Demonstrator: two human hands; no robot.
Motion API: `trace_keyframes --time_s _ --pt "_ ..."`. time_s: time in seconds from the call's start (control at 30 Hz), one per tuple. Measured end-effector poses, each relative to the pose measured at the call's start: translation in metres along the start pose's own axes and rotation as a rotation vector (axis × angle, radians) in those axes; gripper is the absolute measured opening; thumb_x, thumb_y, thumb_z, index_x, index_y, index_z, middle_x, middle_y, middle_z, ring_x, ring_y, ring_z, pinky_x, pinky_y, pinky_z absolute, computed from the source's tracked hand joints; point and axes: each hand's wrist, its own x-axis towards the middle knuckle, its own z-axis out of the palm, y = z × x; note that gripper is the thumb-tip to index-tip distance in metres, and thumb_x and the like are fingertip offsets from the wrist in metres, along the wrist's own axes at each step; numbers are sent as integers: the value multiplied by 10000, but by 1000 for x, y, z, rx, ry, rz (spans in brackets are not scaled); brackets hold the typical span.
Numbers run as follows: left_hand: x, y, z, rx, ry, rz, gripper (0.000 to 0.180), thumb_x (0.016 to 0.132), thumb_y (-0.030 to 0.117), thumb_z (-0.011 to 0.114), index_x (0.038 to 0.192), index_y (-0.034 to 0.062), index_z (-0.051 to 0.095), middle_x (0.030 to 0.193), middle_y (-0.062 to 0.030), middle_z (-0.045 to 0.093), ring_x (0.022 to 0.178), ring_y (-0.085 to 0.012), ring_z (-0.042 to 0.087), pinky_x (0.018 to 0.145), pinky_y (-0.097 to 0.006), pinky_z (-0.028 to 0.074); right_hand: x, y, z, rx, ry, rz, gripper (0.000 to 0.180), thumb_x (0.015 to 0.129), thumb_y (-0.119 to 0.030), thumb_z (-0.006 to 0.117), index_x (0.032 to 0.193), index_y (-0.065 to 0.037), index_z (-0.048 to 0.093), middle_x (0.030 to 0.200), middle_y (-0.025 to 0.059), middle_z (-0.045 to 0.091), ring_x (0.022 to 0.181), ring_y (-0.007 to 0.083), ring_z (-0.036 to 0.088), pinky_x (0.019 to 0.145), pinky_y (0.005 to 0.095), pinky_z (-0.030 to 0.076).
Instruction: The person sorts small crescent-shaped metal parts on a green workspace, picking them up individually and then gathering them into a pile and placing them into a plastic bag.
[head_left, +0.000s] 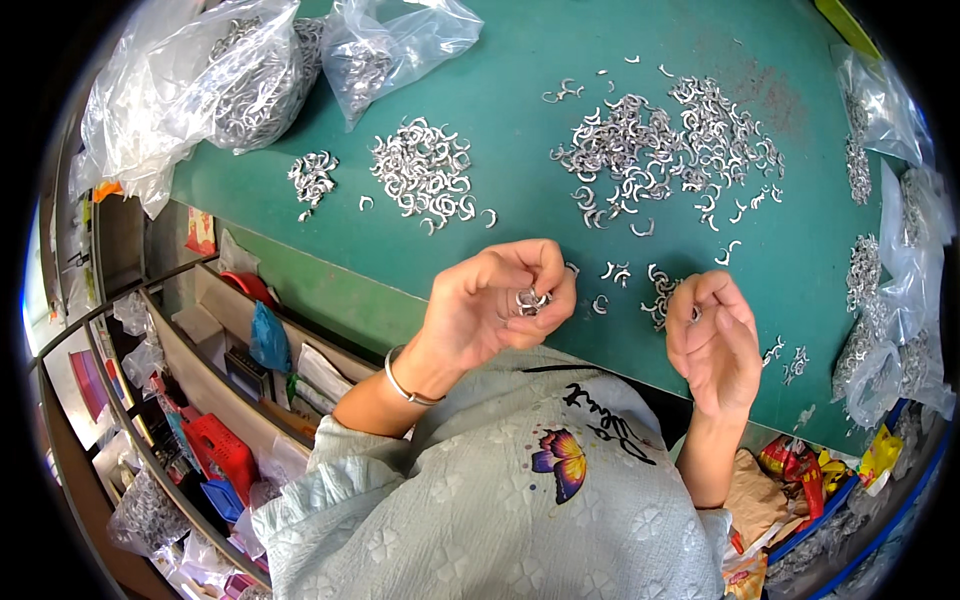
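Note:
My left hand (480,305) is raised at the table's near edge, its fingers curled round a few small curved metal pieces (530,300). A silver bangle (398,378) circles that wrist. To its right, my right hand (718,345) is held with fingers bent inward and thumb close to them; a bit of metal seems to show at the fingertips, too small to make out. Beside the right fingers lies a little cluster of curved metal pieces (660,296). Several more loose pieces (617,272) rest between the hands.
The green tabletop (510,150) carries a large heap of metal pieces (625,150), a middle heap (425,170) and a small one (314,178). Filled plastic bags (255,90) stand back left; more bags (915,230) line the right edge. Open drawers (225,330) hold a red basket (220,455).

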Motion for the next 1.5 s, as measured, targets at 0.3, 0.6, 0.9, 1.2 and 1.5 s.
trace_keyframes --time_s 0.3,0.6,0.9,1.2,1.5 --pt "0 -20 12 1392 481 450 119 887 30 619 1001 9 647 623 15 455 524 -45 343 463 -234 294 3 35 20 -1615 -7 -547 158 726 -68 775 834 -60 659 685 50 508 566 208 522 496 329 418" --pt "1 -21 9 1628 511 515 229 785 17 734 1008 40 688 628 -58 432 504 -137 375 479 -298 346 -2 29 11 -1619 45 -493 174 739 -107 765 862 -82 645 724 47 516 589 225 560 507 351 438" --pt "3 -24 5 1665 468 517 143 789 0 716 926 19 679 635 -54 455 502 -133 396 488 -291 355 -1 29 15 -1696 8 -503 163 750 -113 763 853 -67 646 687 61 508 566 233 550 503 354 432" --pt "-1 0 5 356 76 35 103 850 40 631 940 -7 619 799 -59 559 632 -81 464 499 -233 347 6 19 21 -1543 214 -483 134 786 -25 729 900 -39 660 685 76 516 504 183 488 476 312 390" --pt "5 -9 -3 351 86 129 275 997 231 458 996 -16 578 739 -65 513 525 -69 372 469 -203 285 11 25 20 -1696 201 -544 97 815 -1 689 903 -34 665 673 84 508 496 186 495 467 314 383"
